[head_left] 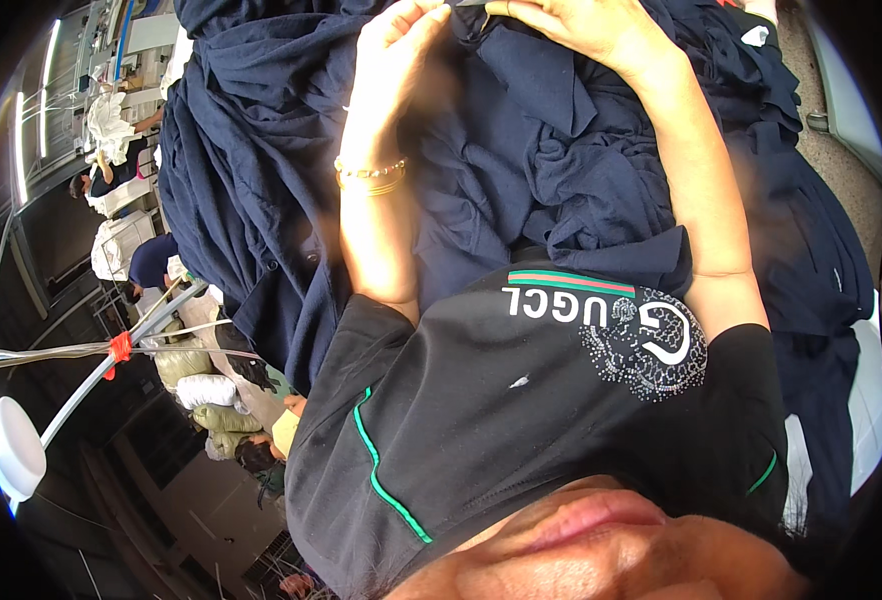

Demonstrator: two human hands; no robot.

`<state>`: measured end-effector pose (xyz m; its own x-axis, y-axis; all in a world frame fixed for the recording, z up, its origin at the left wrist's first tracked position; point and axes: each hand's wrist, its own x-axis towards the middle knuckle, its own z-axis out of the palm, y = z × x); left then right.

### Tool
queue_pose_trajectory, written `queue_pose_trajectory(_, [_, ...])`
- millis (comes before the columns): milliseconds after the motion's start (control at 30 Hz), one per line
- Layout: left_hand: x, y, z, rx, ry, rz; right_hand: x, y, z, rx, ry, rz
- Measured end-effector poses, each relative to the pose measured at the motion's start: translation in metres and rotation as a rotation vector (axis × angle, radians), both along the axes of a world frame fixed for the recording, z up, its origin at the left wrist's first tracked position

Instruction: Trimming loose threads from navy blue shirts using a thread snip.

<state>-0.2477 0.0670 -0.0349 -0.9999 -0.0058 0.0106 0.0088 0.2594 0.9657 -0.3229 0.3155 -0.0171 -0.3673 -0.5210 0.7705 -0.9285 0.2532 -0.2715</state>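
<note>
Head view shows navy fabric (pixel 251 150) heaped in deep folds before the person, its support hidden underneath. At the heap's far edge, the left hand (pixel 399 38) has thumb and fingertips pressed together, pinching the cloth; the right hand (pixel 596 30), just beside it, bends its fingers over the same fabric, but the frame cuts off their tips, so whether they pinch I cannot tell. The 2 hands sit close probably to keep a short stretch controlled, while the heap seems to bear most of the weight
</note>
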Motion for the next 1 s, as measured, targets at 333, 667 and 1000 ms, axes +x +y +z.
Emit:
queue_pose_trajectory(333, [-0.017,0.064,0.095,-0.890,0.173,-0.153,-0.043,0.043,0.002,-0.652,-0.494,0.166])
queue_pose_trajectory(667, [-0.132,-0.105,0.230,-0.980,0.997,0.555,-0.071,0.072,-0.030,-0.913,-0.568,-0.084])
queue_pose_trajectory(1000, [-0.239,-0.353,0.241,-1.899,-0.004,0.857,-0.070,0.060,-0.041,-0.879,-0.711,0.015])
